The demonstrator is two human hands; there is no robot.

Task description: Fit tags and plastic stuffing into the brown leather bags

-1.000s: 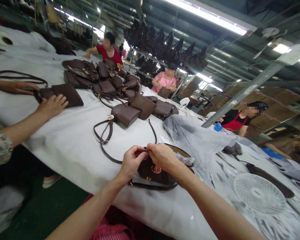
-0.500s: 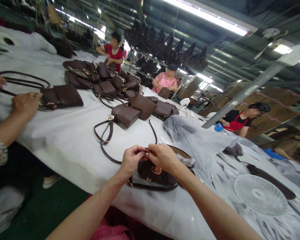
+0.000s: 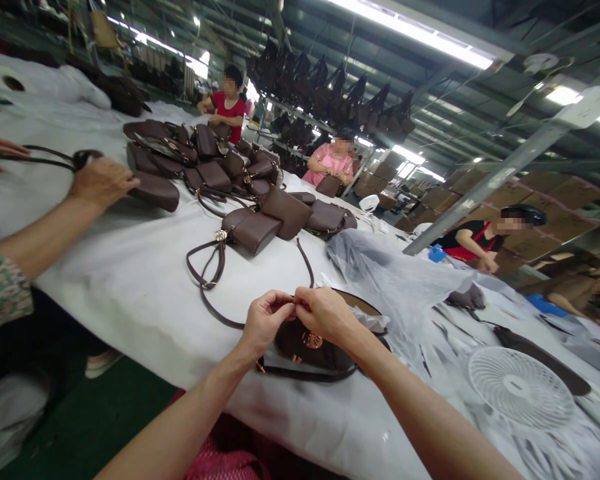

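White-draped, the bench (image 3: 155, 300) is spread wide; at its near edge a brown bag (image 3: 323, 358) is gripped up top by left hand (image 3: 264, 321) and right hand (image 3: 327, 313), fingers (image 3: 306, 301) pinched closed, exact part hidden; beyond, bags (image 3: 213, 175) are heaped, hanging bags (image 3: 345, 103) racked farther back.

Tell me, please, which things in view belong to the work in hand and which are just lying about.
In hand:
- dark brown bag, with its gold emblem
- left grip and right grip, both pinched at the bag; the exact part is too small to tell

Lying about, it seems:
- pile of brown bags
- plastic sheeting
- white fan
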